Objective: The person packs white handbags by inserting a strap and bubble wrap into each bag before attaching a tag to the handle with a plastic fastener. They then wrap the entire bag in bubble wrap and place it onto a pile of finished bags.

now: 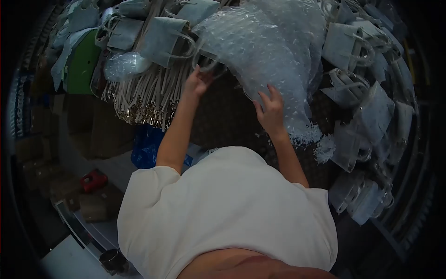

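Note:
My left hand (200,83) is at the lower left edge of a large sheet of bubble wrap (274,42). Its fingers curl at the pale loop handle (204,63) of a handbag, most of which the wrap hides. Beside the wrap's lower left side is my right hand (272,110), fingers spread and nothing gripped in them. The wrap drapes over the dark patterned work surface (218,111) and narrows toward a cluster of small white tags (305,135).
Pale handbags with loop handles (165,42) are heaped at the back left, more (344,46) along the right. Light straps with metal clasps (144,97) hang in a thick bundle on the left. A green panel (81,63) and a blue plastic bag (147,146) are there too.

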`<state>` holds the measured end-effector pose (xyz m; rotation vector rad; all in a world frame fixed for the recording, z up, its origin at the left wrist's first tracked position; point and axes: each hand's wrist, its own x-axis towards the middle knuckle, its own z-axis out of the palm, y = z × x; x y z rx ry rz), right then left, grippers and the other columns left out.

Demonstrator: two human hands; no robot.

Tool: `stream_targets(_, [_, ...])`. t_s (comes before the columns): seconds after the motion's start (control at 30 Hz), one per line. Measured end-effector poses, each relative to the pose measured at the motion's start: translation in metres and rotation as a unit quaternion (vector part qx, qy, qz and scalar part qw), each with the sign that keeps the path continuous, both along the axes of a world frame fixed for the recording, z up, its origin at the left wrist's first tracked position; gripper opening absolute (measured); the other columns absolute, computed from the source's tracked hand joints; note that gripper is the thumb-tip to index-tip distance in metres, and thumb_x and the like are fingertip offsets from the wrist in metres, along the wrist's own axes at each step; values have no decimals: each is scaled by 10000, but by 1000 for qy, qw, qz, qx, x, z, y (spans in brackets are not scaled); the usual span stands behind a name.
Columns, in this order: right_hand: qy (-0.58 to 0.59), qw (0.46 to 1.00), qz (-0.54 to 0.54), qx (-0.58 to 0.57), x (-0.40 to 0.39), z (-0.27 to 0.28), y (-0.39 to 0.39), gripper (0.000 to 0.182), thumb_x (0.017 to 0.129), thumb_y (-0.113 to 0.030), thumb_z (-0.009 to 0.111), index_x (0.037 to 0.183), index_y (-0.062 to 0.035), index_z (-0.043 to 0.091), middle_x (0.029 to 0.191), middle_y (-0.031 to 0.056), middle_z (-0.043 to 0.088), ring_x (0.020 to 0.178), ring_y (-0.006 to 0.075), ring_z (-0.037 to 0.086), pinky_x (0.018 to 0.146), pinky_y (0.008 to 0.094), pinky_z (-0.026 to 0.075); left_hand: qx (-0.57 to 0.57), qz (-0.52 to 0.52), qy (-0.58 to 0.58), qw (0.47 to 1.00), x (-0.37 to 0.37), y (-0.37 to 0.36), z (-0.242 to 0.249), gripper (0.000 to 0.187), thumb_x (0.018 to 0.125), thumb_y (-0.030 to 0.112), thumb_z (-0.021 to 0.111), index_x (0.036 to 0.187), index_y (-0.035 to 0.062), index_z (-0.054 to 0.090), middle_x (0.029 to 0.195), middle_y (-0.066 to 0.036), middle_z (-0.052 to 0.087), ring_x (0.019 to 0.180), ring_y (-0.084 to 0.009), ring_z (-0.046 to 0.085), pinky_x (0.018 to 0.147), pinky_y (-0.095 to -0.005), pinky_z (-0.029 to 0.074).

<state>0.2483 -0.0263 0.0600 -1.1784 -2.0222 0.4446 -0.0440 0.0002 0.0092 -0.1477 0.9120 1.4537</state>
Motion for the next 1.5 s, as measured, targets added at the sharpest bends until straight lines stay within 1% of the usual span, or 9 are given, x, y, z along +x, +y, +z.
stream_targets(0.33, [105, 943, -287, -129, 201, -26, -69, 170, 764, -124, 622, 873, 7, 630, 857, 128, 622, 761, 284, 603, 679, 357, 477, 140, 25, 489, 860, 57, -91, 157, 116, 869, 118, 544, 804, 22, 556, 614, 1, 496, 509, -60, 441, 508, -214, 410])
stream_targets(0.47, [-35, 901, -311, -302, 244, -72, -112, 252, 738, -229, 658, 793, 17, 641, 713, 115, 635, 658, 292, 613, 651, 386, 482, 188, -219, 435, 853, 76, -147, 136, 88, 861, 85, 549, 867, 3, 581, 612, 24, 459, 504, -43, 389, 470, -198, 302])
stream_targets(0.63, [-90, 877, -380, -279, 185, -90, -128, 463, 659, -309, 730, 928, 31, 568, 940, 210, 555, 866, 365, 549, 764, 399, 449, 305, -486, 509, 641, 120, -188, 110, 112, 835, 77, 568, 839, -35, 560, 613, -53, 451, 537, -100, 413, 481, -252, 340])
stream_targets(0.97, [-78, 916, -384, -90, 234, -101, -69, 155, 759, -95, 577, 887, -10, 593, 912, 179, 560, 879, 356, 538, 752, 406, 433, 222, -461, 436, 740, 128, -166, 129, 133, 817, 35, 568, 925, -39, 592, 890, -93, 577, 753, -134, 588, 640, -250, 501])
stream_targets(1.03, [-165, 911, -363, -109, 243, -103, -54, 181, 757, -121, 586, 894, -3, 592, 890, 178, 571, 873, 357, 546, 743, 408, 438, 239, -533, 593, 554, 129, -149, 125, 279, 741, 24, 642, 1010, -25, 587, 1087, -102, 543, 916, -185, 568, 784, -302, 494])
stream_targets(1.07, [-252, 897, -339, -127, 247, -104, -52, 210, 755, -147, 595, 901, 4, 591, 868, 177, 582, 867, 359, 553, 734, 410, 442, 240, -533, 594, 553, 132, -143, 125, 279, 741, 24, 642, 1010, -25, 587, 1087, -102, 543, 916, -185, 568, 784, -302, 494])
stream_targets(1.13, [-221, 898, -326, -197, 249, -95, -50, 218, 750, -175, 604, 880, 1, 599, 857, 172, 592, 856, 355, 562, 724, 410, 447, 324, -508, 730, 322, 138, -133, 125, 500, 651, 36, 706, 1123, -6, 548, 1209, -101, 493, 1094, -265, 483, 924, -358, 421])
stream_targets(1.3, [-85, 897, -279, -332, 250, -61, -60, 194, 746, -206, 610, 804, -22, 632, 822, 156, 619, 778, 339, 589, 680, 400, 462, 341, -462, 742, 345, 138, -129, 109, 673, 628, 138, 741, 1232, 22, 466, 1321, -90, 401, 1226, -279, 353, 1041, -392, 285])
stream_targets(1.5, [-160, 937, -310, -26, 239, -47, -86, 149, 775, -166, 613, 821, -31, 655, 750, 138, 624, 647, 263, 599, 623, 328, 463, 335, -411, 754, 388, 137, -144, 85, 805, 601, 171, 766, 1302, 56, 387, 1416, -62, 281, 1302, -256, 260, 1072, -418, 205])
